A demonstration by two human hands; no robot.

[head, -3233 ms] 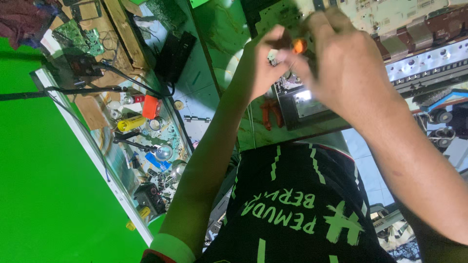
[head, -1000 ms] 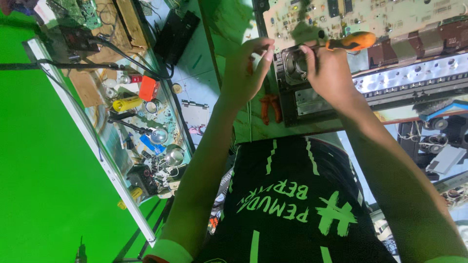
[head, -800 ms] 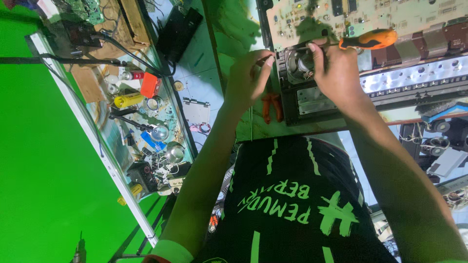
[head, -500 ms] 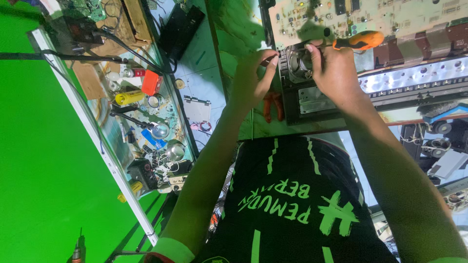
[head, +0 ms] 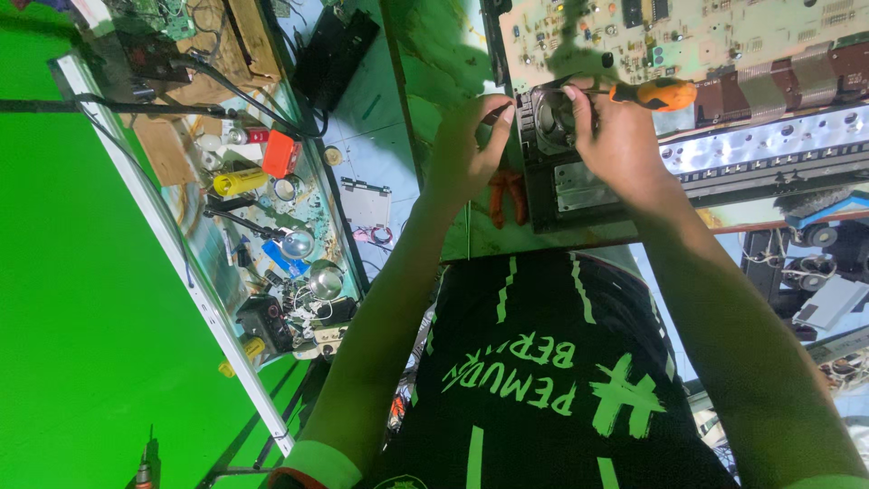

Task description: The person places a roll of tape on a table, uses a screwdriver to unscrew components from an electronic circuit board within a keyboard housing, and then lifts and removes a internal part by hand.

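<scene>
My right hand [head: 625, 145] is closed around a screwdriver with an orange handle [head: 663, 92], the handle lying across my fingers and pointing away to the right, its shaft running left under my thumb toward a round metal motor-like part [head: 550, 118]; the tip is hidden behind the fingers. My left hand [head: 466, 149] comes in from the other side with thumb and forefinger pinched together just at the left edge of that round part; whether something small sits between them I cannot tell.

The round part sits at the top of a black chassis [head: 579, 195] with a silvery plate on its face, resting at the near edge of the green bench [head: 434, 63]. Just left of the chassis, below my left wrist, lie red-handled pliers [head: 507, 195]. Above my hands spreads a pale circuit board [head: 688, 41] studded with components, and to the right of my right hand runs a long grey strip with rows of holes [head: 769, 149].

Well off to the left, a glass-topped shelf [head: 195, 290] is crowded with small items: an orange box [head: 281, 154], a yellow cylinder [head: 237, 183], wires and metal discs.
</scene>
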